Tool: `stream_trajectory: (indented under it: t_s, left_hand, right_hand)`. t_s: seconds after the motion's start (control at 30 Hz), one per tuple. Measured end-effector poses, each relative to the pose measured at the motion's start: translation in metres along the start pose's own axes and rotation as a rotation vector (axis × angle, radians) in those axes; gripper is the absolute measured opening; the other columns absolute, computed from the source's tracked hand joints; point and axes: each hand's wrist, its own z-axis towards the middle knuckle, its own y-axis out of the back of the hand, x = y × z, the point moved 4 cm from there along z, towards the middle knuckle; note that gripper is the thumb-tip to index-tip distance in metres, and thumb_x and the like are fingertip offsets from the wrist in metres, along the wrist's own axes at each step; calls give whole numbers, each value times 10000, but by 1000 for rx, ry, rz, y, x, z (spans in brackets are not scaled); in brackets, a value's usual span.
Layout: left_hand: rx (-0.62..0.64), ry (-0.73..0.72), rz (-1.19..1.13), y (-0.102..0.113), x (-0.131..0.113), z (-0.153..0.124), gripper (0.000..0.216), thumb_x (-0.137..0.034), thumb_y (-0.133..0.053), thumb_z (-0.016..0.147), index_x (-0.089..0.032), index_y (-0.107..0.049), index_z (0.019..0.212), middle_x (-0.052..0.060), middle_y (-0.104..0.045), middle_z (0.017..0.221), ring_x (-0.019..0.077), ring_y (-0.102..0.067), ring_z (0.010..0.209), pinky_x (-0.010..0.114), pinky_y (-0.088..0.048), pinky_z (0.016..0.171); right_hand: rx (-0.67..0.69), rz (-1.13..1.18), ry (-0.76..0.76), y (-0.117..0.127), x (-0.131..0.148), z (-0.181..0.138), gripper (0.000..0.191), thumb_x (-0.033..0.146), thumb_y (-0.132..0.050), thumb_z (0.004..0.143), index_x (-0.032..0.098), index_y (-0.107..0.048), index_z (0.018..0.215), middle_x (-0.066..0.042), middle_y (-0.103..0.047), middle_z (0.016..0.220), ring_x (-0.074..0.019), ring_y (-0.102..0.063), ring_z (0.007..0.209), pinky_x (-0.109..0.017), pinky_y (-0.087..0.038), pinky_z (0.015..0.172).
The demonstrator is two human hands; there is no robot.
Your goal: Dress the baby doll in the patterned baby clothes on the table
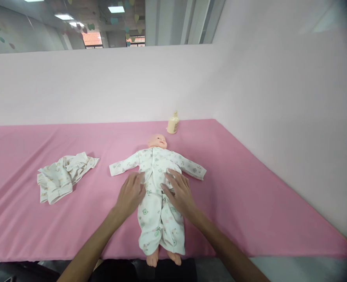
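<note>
A baby doll point(158, 141) lies on its back with its head toward the wall. It wears a white printed long-sleeved top point(153, 161) and matching trousers point(150, 215); its bare feet stick out at the near table edge. Both sleeves are spread sideways, and the doll's hands are hidden inside them. My left hand point(131, 192) touches the left side of the doll's waist, fingers bent and thumb apart. On the right, my right hand point(180, 192) rests over the top's lower front and the waistband, with its fingers spread.
Pink cloth point(235, 203) covers the table. A crumpled white printed garment point(64, 176) lies to the left. Behind the doll's head stands a cream pump bottle point(172, 123). White walls point(103, 86) bound the back and right side, with a window point(73, 27) above the back one.
</note>
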Motion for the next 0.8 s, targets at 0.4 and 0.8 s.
stream_trajectory:
  t_s: [0.4, 0.8]
  left_hand:
    - [-127, 11, 182, 4, 13, 3, 218, -134, -419, 940, -184, -513, 750, 36, -610, 731, 173, -564, 651, 279, -310, 525]
    - [-216, -212, 389, 44, 16, 16, 244, -105, -396, 951, -182, -507, 749, 33, -579, 726, 163, -519, 669, 284, -272, 518]
  right_hand:
    - [-55, 24, -125, -12, 4, -8, 440, 368, -454, 993, 205, -447, 1402, -155, -449, 1473, -277, -394, 1378, -489, -353, 1075]
    - [38, -115, -119, -8, 14, -6, 416, 352, -465, 992, 278, -511, 1398, -123, -400, 1511, -302, -382, 1373, -486, -365, 1047]
